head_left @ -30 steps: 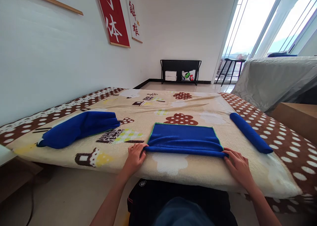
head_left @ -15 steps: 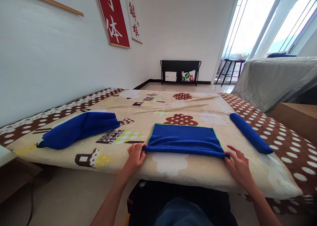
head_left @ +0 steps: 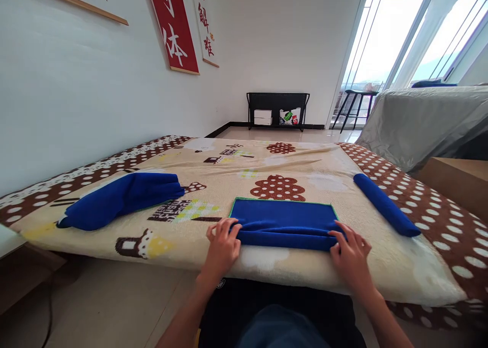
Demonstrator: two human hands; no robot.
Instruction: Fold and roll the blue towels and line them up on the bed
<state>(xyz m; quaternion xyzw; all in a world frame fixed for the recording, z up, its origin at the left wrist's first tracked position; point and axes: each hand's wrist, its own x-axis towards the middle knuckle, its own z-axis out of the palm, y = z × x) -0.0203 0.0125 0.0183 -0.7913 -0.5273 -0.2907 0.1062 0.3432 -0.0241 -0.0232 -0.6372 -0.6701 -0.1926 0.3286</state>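
A blue towel (head_left: 282,211) with green-stitched edges lies flat before me, its near edge turned over into a roll. My left hand (head_left: 223,243) grips the left end of that roll with bent fingers. At the opposite end, my right hand (head_left: 351,254) has its fingers curled over the roll. Off to the right rests a tightly rolled blue towel (head_left: 386,205), apart from my hands. A loosely bunched blue cloth (head_left: 122,200) lies on the left side of the bed.
The bed carries a cream patterned blanket (head_left: 324,160) with brown polka-dot borders. Beyond it stands a low black rack (head_left: 278,103) against the wall. A plastic-covered piece of furniture (head_left: 427,116), a cardboard box (head_left: 457,180) and a black stool (head_left: 356,101) are at the right.
Both hands have moved inward along the roll. The towel has been pulled nearer to me, and its folded near edge looks wider.
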